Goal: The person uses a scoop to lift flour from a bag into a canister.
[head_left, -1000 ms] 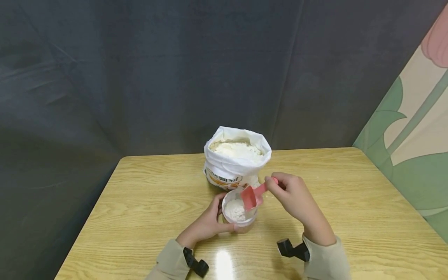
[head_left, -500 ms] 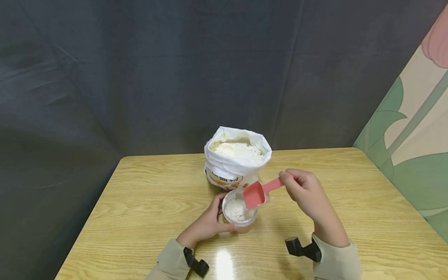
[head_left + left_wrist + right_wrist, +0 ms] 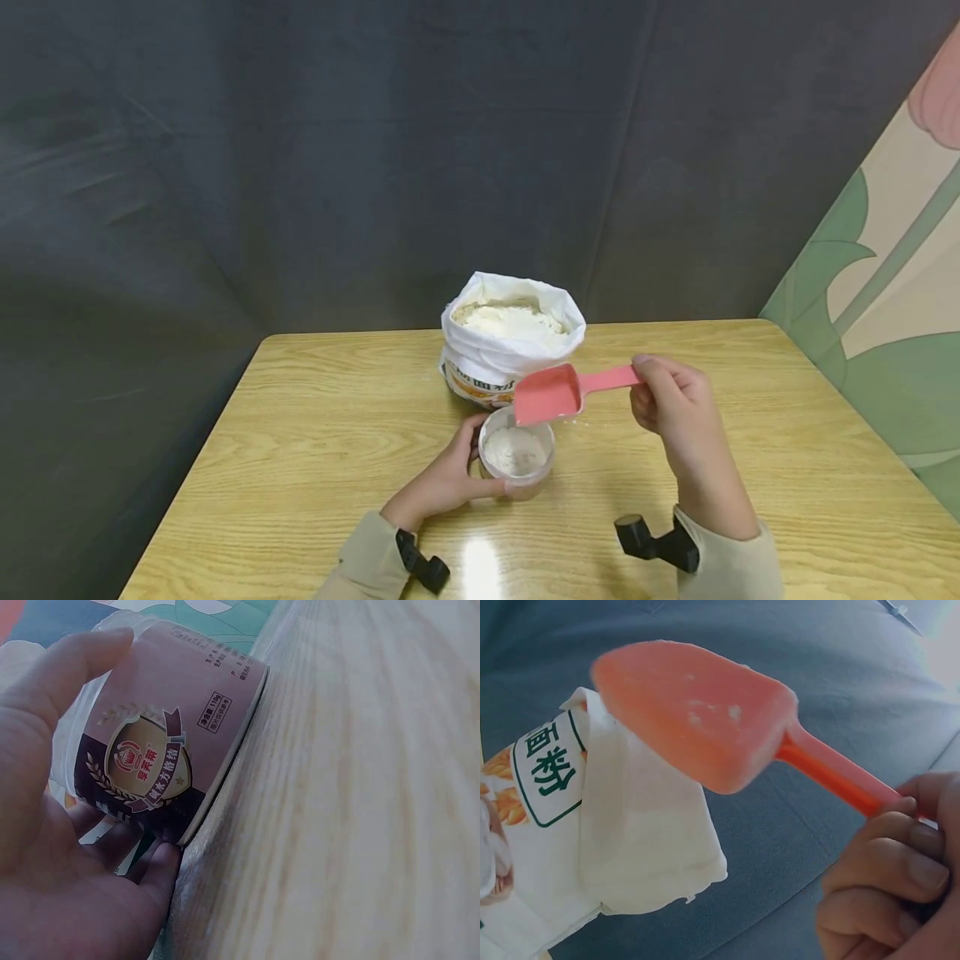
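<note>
A pink scoop (image 3: 549, 393) is in my right hand (image 3: 678, 408), which grips the end of its handle. The scoop's bowl hangs above the back rim of a jar, and in the right wrist view its underside (image 3: 697, 712) carries a few specks of flour. My left hand (image 3: 450, 479) holds the clear-rimmed jar (image 3: 551, 454) from the left, thumb in front. White flour (image 3: 513, 450) lies inside the jar. In the left wrist view the jar's pink and dark label (image 3: 150, 757) shows, its base on the table. Right behind stands an open white flour bag (image 3: 487, 358), full nearly to its folded rim.
The wooden table (image 3: 337, 400) meets a dark cloth (image 3: 420, 167) along its back edge. A panel with a flower pattern (image 3: 900, 333) stands on the right. Small traces of flour (image 3: 577, 421) lie on the table near the bag.
My right hand has moved right and slightly up, lifting the scoop from over the jar's opening toward its back rim. The scoop's bowl has turned. My left hand stays on the jar.
</note>
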`<action>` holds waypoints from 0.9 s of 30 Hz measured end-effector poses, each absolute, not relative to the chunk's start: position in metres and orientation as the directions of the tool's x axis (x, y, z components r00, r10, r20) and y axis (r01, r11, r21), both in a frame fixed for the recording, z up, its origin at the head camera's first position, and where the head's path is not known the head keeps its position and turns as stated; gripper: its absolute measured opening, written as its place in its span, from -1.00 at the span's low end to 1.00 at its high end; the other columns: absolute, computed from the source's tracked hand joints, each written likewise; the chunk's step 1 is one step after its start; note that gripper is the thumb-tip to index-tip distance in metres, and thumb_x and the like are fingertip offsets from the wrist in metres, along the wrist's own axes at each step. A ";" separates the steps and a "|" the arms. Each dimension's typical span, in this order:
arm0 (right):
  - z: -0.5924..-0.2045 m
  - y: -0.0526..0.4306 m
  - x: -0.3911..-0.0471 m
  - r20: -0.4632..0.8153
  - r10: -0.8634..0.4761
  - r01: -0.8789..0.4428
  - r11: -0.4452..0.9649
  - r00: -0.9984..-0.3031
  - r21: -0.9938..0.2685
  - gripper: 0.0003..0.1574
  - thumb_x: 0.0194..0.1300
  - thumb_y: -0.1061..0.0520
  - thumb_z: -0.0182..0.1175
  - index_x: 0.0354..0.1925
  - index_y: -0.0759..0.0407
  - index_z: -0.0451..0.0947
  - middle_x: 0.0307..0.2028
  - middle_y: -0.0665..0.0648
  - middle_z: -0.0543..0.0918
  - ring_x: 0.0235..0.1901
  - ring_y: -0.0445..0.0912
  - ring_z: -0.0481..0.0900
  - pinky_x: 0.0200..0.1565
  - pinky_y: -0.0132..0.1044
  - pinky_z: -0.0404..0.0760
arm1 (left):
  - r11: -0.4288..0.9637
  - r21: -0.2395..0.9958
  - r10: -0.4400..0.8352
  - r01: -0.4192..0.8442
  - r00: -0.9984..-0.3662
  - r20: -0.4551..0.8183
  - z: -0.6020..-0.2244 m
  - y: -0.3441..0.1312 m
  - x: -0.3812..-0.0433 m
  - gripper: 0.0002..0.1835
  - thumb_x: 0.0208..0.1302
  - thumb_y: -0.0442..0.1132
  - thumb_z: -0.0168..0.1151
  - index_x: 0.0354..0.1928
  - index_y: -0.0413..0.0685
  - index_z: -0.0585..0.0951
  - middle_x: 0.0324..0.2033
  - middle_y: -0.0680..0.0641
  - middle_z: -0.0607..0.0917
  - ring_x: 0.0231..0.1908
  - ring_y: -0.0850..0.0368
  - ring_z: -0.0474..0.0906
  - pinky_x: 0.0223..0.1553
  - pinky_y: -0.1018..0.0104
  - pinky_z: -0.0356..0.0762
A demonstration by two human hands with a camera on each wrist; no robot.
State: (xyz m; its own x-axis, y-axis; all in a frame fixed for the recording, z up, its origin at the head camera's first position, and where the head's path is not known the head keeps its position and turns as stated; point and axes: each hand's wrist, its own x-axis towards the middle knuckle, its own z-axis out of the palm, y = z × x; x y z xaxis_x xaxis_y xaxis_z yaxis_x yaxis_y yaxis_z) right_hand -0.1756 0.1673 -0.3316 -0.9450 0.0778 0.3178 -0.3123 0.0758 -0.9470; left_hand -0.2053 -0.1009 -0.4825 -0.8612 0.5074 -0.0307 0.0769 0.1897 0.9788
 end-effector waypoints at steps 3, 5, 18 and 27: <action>-0.330 0.167 -0.175 0.326 0.114 -0.333 -0.054 -0.939 -0.941 -0.39 0.59 0.20 -0.08 -0.67 0.28 0.17 -0.75 0.08 0.14 -0.73 -0.01 -0.01 -0.67 -0.17 -0.06 | 0.195 0.978 0.504 0.080 -0.863 -0.030 -0.483 -0.101 -0.205 0.07 0.13 -0.21 0.55 0.53 -0.10 0.03 0.46 -0.22 0.23 0.44 -0.10 0.23 0.45 -0.04 0.12; -0.330 0.167 -0.175 0.344 0.126 -0.359 -0.120 -0.930 -0.926 -0.40 0.60 0.21 -0.11 -0.67 0.27 0.15 -0.75 0.09 0.10 -0.72 0.00 -0.04 -0.67 -0.17 -0.10 | 0.198 0.976 0.504 0.088 -0.863 -0.024 -0.483 -0.101 -0.205 0.07 0.13 -0.21 0.56 0.53 -0.10 0.03 0.45 -0.22 0.23 0.44 -0.11 0.24 0.44 -0.04 0.13; -0.326 0.163 -0.175 0.306 0.280 -0.379 -0.259 -0.910 -0.889 -0.38 0.64 0.08 -0.10 -0.64 0.23 0.23 -0.76 -0.01 0.20 -0.74 -0.08 -0.02 -0.64 -0.24 -0.09 | 0.192 0.978 0.508 0.085 -0.861 -0.025 -0.482 -0.100 -0.205 0.05 0.14 -0.22 0.55 0.52 -0.08 0.05 0.44 -0.21 0.23 0.42 -0.09 0.27 0.40 0.01 0.17; -0.330 0.155 -0.181 0.274 0.418 -0.365 -0.154 -0.866 -0.918 -0.41 0.60 0.09 -0.04 -0.61 0.32 0.29 -0.76 0.02 0.24 -0.77 -0.23 0.14 -0.68 -0.39 0.04 | 0.187 0.979 0.513 0.080 -0.858 -0.028 -0.482 -0.100 -0.206 0.05 0.15 -0.20 0.55 0.53 -0.08 0.04 0.45 -0.20 0.22 0.43 -0.08 0.24 0.43 -0.01 0.14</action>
State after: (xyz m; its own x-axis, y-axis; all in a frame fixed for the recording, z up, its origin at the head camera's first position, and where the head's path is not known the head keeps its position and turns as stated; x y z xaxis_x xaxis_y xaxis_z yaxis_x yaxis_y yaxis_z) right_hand -0.1815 0.1549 -0.3299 -0.8658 0.4185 0.2744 -0.3653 -0.1538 -0.9181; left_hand -0.2056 -0.1001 -0.4822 -0.8581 0.5127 -0.0283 0.0797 0.1874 0.9791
